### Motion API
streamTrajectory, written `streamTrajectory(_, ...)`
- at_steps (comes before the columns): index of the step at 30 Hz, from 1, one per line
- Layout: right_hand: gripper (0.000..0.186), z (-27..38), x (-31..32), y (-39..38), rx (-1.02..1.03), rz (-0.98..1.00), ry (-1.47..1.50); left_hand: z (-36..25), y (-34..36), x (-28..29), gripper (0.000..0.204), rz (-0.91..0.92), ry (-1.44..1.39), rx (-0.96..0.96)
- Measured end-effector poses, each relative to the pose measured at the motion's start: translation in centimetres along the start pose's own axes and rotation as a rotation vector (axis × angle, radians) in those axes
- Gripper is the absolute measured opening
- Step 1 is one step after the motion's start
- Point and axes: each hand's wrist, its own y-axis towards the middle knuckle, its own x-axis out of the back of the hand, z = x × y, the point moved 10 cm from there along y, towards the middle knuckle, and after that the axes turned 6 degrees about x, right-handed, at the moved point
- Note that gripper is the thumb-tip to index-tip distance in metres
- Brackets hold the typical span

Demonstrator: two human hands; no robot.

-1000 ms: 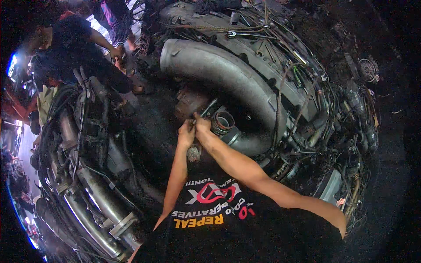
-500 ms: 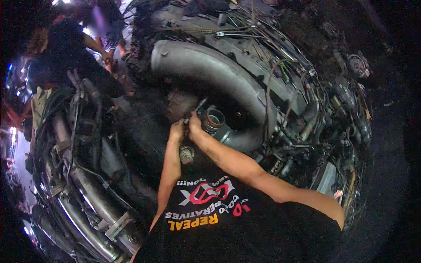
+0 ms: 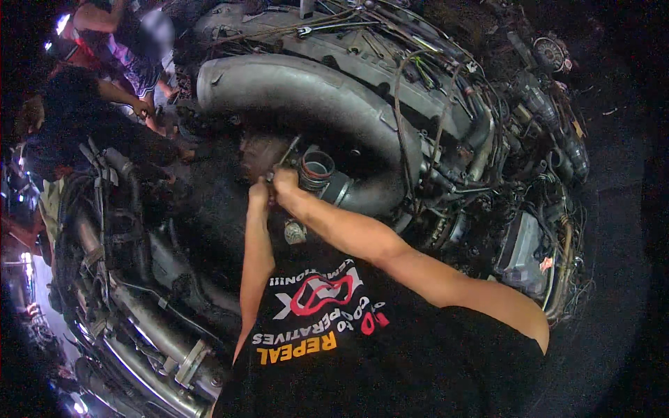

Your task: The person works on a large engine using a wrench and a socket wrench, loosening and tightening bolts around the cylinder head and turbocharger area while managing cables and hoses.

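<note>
My right hand (image 3: 286, 182) is closed round the lower end of a slim metal tool (image 3: 291, 148), whose shaft slants up and slightly right; its exact kind is too blurred to tell. Right beside it my left hand (image 3: 259, 191) is closed, its fingers curled; what they grip is hidden. Both hands are low in a dark gap of a large engine. Just right of them stands an open round pipe end (image 3: 318, 166) with a reddish ring. A thick grey curved pipe (image 3: 300, 87) arches above and beyond the hands.
Loose wrenches (image 3: 327, 28) and cables lie on the engine top (image 3: 348, 52). Long metal pipes (image 3: 150, 317) and wire bundles run along the left. Co-workers (image 3: 77, 104) are at the upper left. At the right are hoses and a grey metal box (image 3: 521, 251).
The whole view has shifted, so the engine and my hands appear farther left. Both hands stay together at the same gap, beside the open pipe end, and the tool is still in my right hand.
</note>
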Motion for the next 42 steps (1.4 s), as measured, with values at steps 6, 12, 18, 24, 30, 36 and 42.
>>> streamTrajectory(6,0.022,4.3,2.1,-4.1,0.124,-0.328,-0.138,-10.9,-0.7,-2.2,0.044,-0.233,0.730,-0.647)
streamTrajectory(12,0.022,3.1,1.4,-5.6,-0.092,-0.313,0.143,-14.4,4.0,-14.3,0.050,0.042,1.170,-0.846)
streamTrajectory(18,0.023,-2.8,1.8,-7.0,-0.082,0.019,-0.049,-9.6,11.4,-18.8,0.042,0.156,1.837,-0.895)
streamTrajectory(24,0.025,-4.1,5.4,-12.7,-0.158,0.369,0.185,-10.0,13.6,-17.2,0.050,0.019,1.789,-0.779)
streamTrajectory(30,0.037,1.4,15.1,-20.1,0.141,0.541,-0.502,-10.5,11.5,-16.1,0.051,0.108,1.617,-1.022)
streamTrajectory(36,0.039,3.8,24.5,-25.4,0.109,0.672,-0.331,-9.1,6.1,-7.2,0.051,0.083,0.863,-0.935)
streamTrajectory(42,0.027,0.7,35.7,-26.0,0.235,0.426,-0.495,1.6,-0.8,3.4,0.046,-0.348,0.428,-0.613)
